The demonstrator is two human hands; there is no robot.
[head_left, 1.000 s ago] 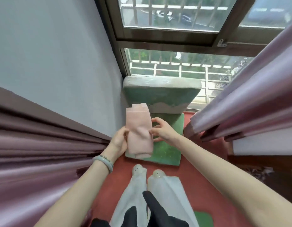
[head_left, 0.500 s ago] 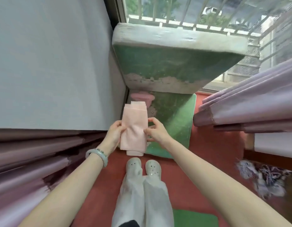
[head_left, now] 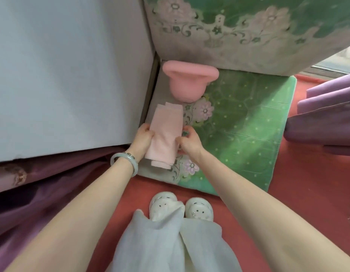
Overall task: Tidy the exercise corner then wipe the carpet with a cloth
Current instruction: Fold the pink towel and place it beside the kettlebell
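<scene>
The person holds a folded pink cloth (head_left: 165, 132) lengthwise over the left part of a green floral carpet (head_left: 248, 130). The left hand (head_left: 143, 141) grips the cloth's left edge with its fingers curled round it. The right hand (head_left: 189, 143) pinches the right edge.

The carpet fills a corner. Its left edge runs along the base of the white wall (head_left: 72, 75), and its far portion (head_left: 238, 26) rises steeply up the back. The near edge lies just ahead of two white clogs (head_left: 163, 202). Red floor (head_left: 307, 203) borders the carpet's near and right edges. Purple curtain folds (head_left: 327, 118) hang near the right edge, and a darker curtain (head_left: 42, 203) crowds the left. The widest open stretch is the green field to the right of the cloth.

The carpet looks plush, with pale dots and a grey border of pink flowers. A smooth pink hat-shaped object (head_left: 189, 81) sits on it just beyond the cloth. A pale jade bangle (head_left: 124, 161) circles the left wrist.
</scene>
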